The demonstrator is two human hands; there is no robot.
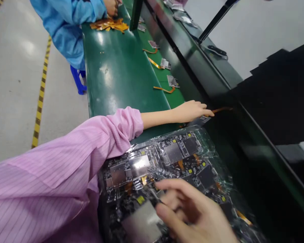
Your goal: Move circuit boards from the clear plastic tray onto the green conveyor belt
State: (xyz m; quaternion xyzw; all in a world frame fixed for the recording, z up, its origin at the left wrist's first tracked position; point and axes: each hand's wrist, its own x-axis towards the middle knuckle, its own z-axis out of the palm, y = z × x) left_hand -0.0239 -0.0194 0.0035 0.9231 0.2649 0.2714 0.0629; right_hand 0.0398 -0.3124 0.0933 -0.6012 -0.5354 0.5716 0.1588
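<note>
My left hand (190, 111) reaches out from a pink sleeve (66, 168) to the green belt's near end. Its fingertips rest flat on a small silver circuit board (204, 119) with an orange flex strip (221, 109) sticking out to the right. My right hand (192, 212) hovers blurred, fingers curled, over a tray of circuit boards (167, 158) wrapped in clear plastic. It is closest to a board with a grey metal shield (142, 222). Whether it grips anything is unclear.
Three more small boards with orange strips (172, 82) lie spaced along the green belt (116, 77). A co-worker in a blue coat (66, 23) stands at the far end beside a pile of orange strips (108, 24). A black rail (192, 57) borders the right side.
</note>
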